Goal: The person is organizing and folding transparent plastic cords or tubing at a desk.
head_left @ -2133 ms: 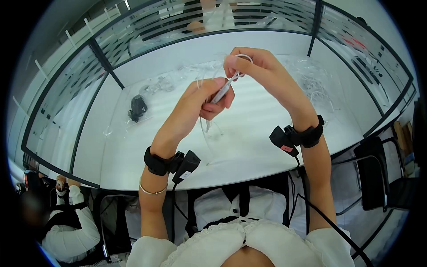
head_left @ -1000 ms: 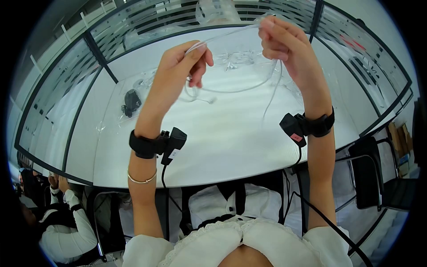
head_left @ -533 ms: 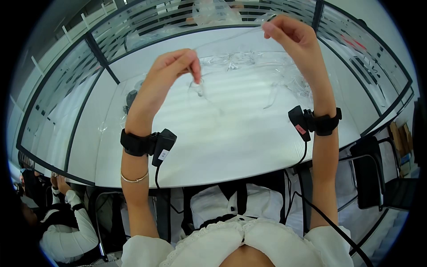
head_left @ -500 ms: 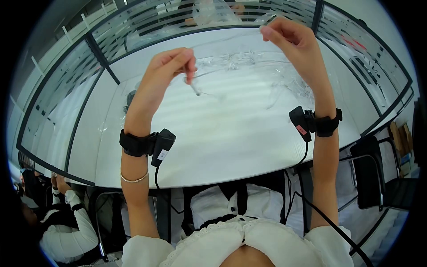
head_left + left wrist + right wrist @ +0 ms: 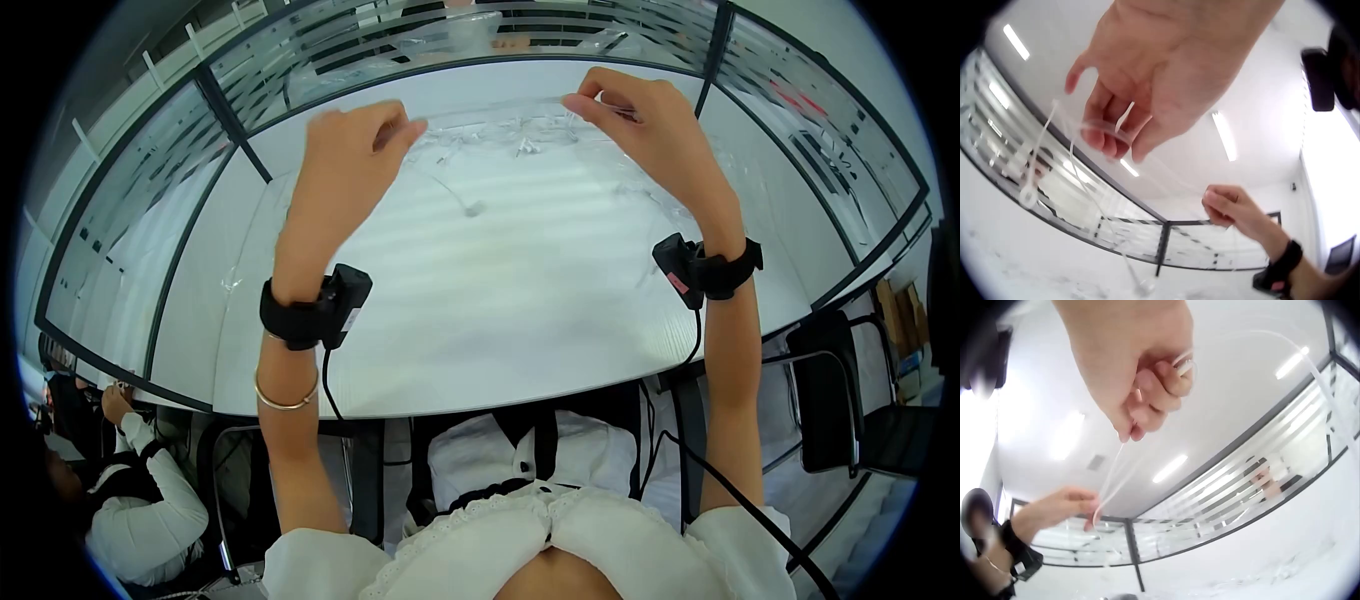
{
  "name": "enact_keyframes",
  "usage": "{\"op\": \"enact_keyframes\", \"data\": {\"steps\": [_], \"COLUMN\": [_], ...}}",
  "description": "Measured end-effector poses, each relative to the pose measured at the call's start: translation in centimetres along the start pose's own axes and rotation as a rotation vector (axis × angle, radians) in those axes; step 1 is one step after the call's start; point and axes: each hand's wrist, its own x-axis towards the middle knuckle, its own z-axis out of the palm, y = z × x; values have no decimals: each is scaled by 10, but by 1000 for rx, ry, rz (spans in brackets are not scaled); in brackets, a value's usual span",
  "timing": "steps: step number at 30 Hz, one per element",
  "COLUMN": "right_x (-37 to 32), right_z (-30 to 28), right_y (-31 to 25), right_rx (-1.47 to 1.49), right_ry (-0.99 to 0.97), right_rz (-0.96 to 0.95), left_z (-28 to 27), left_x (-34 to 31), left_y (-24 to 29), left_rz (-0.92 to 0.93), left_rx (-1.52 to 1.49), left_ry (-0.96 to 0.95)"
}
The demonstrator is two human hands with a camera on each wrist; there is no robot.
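A thin white cable is drawn between both raised hands over the white table. My left hand pinches it between thumb and fingers. Opposite, my right hand grips the cable with curled fingers, and a loop of the cable trails away from that hand in the right wrist view. Below the left hand, loose lengths hang in the left wrist view, one with a small ring-like end. A blurred pale end dangles over the table in the head view.
Clear plastic bags with white cables lie along the back of the table. A framed glass partition surrounds the table's back and sides. Another person sits at the lower left, and a black chair stands at right.
From close together, my hands have spread apart, stretching the cable between them. In the last half second, the left hand turns and shifts left while the right lowers slightly.
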Motion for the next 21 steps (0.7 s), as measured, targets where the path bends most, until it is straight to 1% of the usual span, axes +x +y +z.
{"op": "enact_keyframes", "data": {"steps": [1,3,6,7,9,10,13,14,17,20,21], "right_x": [0,1,-3,-5,-8,-8,-8,-8,-9,-9,-11], "right_z": [-3,-4,-5,0,6,6,0,0,-3,-12,-11], "right_y": [2,13,29,33,33,28,28,27,35,25,25], "right_rx": [227,634,1159,1332,1463,1387,887,757,329,69,85], "right_ry": [-115,-182,-120,-159,-267,-272,-347,-338,-314,-271,-221], "right_rz": [141,128,121,131,184,190,193,226,217,241,239], "left_z": [-1,-9,-13,-11,-9,-10,-7,-6,-2,-2,-1], "left_x": [0,2,-2,-4,-2,0,0,-2,-7,-11,-11], "left_y": [0,-9,-18,-12,-17,-18,-19,-21,-18,-15,-15], "left_rz": [-165,-152,-140,-157,-175,-138,-147,-214,-199,-255,-258], "left_rx": [-359,-659,-1225,-1349,-1685,-1705,-1731,-1646,-1131,-912,-870], "left_ry": [-164,-304,-190,-148,-193,-180,-55,-43,14,-56,-88]}}
